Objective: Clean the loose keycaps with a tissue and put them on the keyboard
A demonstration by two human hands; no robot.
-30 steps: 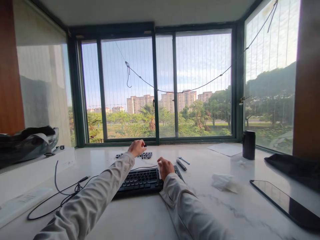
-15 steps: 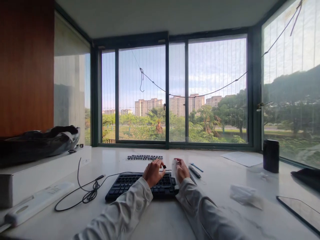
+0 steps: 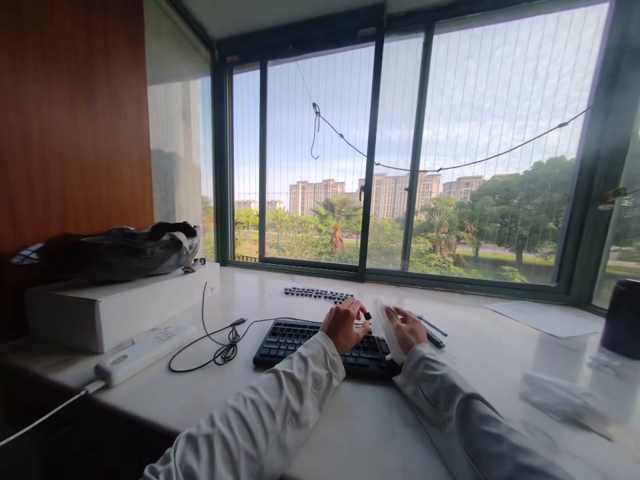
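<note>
Over the black keyboard (image 3: 286, 341), my left hand (image 3: 344, 327) pinches a small black keycap (image 3: 367, 316) between thumb and fingertips. My right hand (image 3: 409, 328) is beside it, above the keyboard's right end, its fingers closed on a thin white tissue (image 3: 387, 330) that hangs down on its left side. Behind the keyboard lie several loose black keycaps (image 3: 316, 293) set out in rows. The keyboard's middle is partly hidden by my left hand and sleeve.
A coiled black cable (image 3: 227, 352) lies left of the keyboard, near a white power strip (image 3: 145, 353) and a white box (image 3: 125, 310) with a dark bag (image 3: 125, 253) on it. To the right are pens (image 3: 433, 327), paper (image 3: 547, 319), a clear plastic bag (image 3: 565, 400) and a black cylinder (image 3: 623, 320).
The view has turned, so the scene sits further right and is tilted. The tissue in my right hand spreads wider. My left hand keeps its pinch on the keycap.
</note>
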